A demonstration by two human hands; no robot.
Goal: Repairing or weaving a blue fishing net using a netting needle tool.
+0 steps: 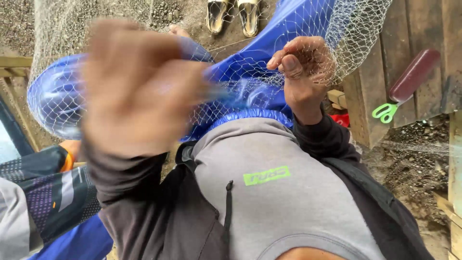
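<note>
net (356,24): light, limp, snag-prone mesh (best pinched at knots) | right hand (305,72): curled closed on mesh | left hand (139,86): blurred, grip unclear

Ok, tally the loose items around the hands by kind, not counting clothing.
Fishing net: 1, right hand grips it; blurred left hand raised before it
Green-handled scissors: 1
Dark red cylinder: 1
Sandals: 2
Red thing, kind unclear: 1
Total: 6

Soft even daylight, no hard shadows or glare; left hand (139,86) heavily motion-blurred, right hand (304,72) beside it sharp.
</note>
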